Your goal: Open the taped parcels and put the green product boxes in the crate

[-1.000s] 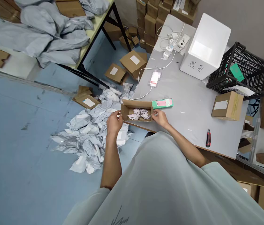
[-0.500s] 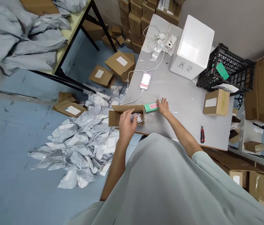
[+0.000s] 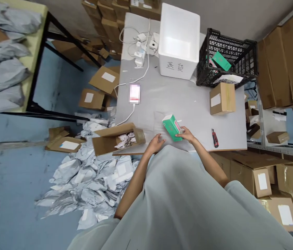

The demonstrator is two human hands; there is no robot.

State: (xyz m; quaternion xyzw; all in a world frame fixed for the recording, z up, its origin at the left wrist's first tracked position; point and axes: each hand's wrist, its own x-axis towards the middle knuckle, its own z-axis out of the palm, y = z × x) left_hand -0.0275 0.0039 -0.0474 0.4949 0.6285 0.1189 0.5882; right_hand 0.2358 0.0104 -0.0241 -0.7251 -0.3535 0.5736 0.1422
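Near the middle of the front edge of the bench (image 3: 200, 119), the person's right hand (image 3: 186, 134) grasps the green box (image 3: 171, 127) by its near right end, thumb and fingers on either side. The box slants toward the hand; whether it touches the bench cannot be told. The left hand (image 3: 156, 144) is released, its fingers loosely bent, just beside the box but apart from it. An open carton (image 3: 113, 130) juts over the front left corner, crumpled paper (image 3: 126, 139) inside. The knife (image 3: 215, 138) lies near the front right corner, and a taped carton (image 3: 222, 98) stands by the right edge. Toward the back edge stand a white bin (image 3: 174, 59) and, right of it, a black crate (image 3: 201, 67).
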